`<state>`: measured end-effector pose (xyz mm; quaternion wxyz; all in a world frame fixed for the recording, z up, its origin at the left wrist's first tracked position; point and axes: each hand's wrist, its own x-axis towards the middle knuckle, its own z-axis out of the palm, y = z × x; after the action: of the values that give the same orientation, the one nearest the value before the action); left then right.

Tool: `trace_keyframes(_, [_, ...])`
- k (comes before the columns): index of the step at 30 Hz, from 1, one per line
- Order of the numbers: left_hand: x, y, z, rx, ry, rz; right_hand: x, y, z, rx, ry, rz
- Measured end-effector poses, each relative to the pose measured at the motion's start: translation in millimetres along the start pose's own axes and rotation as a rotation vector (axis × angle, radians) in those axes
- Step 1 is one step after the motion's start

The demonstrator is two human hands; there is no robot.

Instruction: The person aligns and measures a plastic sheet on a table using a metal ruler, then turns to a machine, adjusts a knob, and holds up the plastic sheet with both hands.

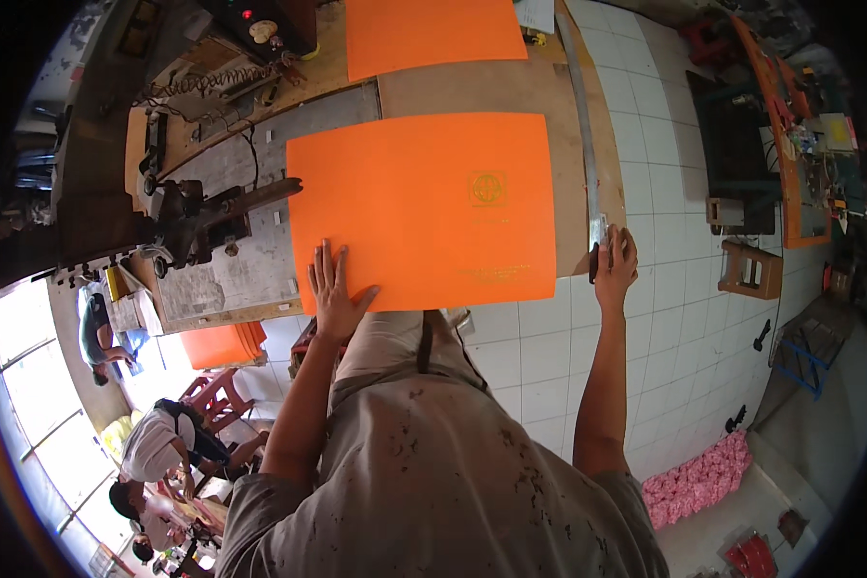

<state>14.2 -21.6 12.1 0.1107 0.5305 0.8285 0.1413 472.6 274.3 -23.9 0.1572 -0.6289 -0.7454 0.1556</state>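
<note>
A large orange sheet [405, 202] with gold printing, including a round emblem, lies on the worktable in front of me. My left hand [335, 299] rests flat on its near left corner, fingers spread. Along the table's right side runs a long, narrow metal bar [583, 125] with a dark grip at its near end. Fingers curled, my right hand [615, 265] is closed around that grip, to the right of the sheet. Beyond, another orange sheet [433, 37] lies at the far side of the table.
A dark machine with a pointed arm [250, 197] reaches to the sheet's left edge. A stack of orange sheets [223, 345] is below left. Other people [169, 443] work at the lower left. A wooden stool [749, 271] and a pink bundle [698, 477] are on the right.
</note>
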Motion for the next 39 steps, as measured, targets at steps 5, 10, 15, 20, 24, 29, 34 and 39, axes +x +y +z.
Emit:
trace_keyframes(5, [-1,-1,0,-0.014,0.012,0.013,0,-13,-7,0.027,-0.098,0.086])
trace_keyframes(10, [1,-4,3,0.036,0.023,0.041,3,-13,-9,0.054,-0.127,0.101])
trace_keyframes(15, [0,-1,4,0.039,0.034,0.054,-3,-18,-11,-0.041,-0.084,0.061])
trace_keyframes(20, [0,4,3,0.039,0.03,0.033,-2,-14,-13,-0.036,-0.098,0.06])
trace_keyframes(24, [2,5,4,0.048,0.033,0.029,-4,-13,-10,-0.064,-0.072,0.052])
trace_keyframes(29, [2,9,4,0.057,0.046,0.017,-6,-10,-5,-0.082,-0.076,0.054])
trace_keyframes(34, [2,17,5,0.048,0.058,-0.021,-10,-12,-1,-0.135,-0.066,0.047])
trace_keyframes(39, [2,24,2,0.019,0.035,-0.059,-6,-8,-3,-0.107,-0.065,0.004])
